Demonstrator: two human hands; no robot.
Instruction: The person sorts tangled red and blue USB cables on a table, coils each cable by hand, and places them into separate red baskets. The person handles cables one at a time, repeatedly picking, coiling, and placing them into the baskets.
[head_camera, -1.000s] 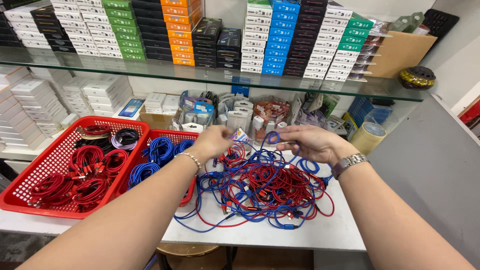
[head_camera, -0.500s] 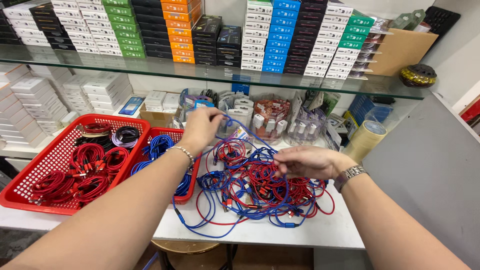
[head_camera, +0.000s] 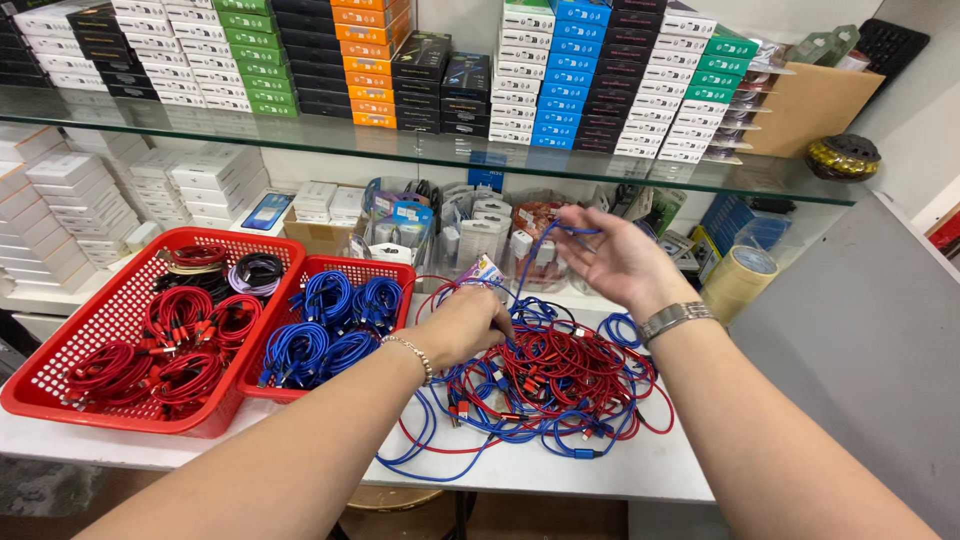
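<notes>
A tangled heap of red and blue cables (head_camera: 545, 385) lies on the white table (head_camera: 610, 470). My left hand (head_camera: 468, 322) is down on the heap's left side, fingers closed on strands. My right hand (head_camera: 612, 258) is raised above the heap, pinching one blue cable (head_camera: 528, 268) that runs down into the pile. A bracelet is on my left wrist, a metal watch (head_camera: 672, 320) on my right.
Two red baskets stand at the left: the big one (head_camera: 95, 330) holds coiled red, black and pale cables, the small one (head_camera: 340, 272) coiled blue cables. Small packaged goods line the back, a tape roll (head_camera: 738, 282) sits right, and a glass shelf (head_camera: 400, 150) carries stacked boxes.
My left hand has dropped from a raised position onto the pile. My right hand has lifted off the pile and now holds a blue cable up.
</notes>
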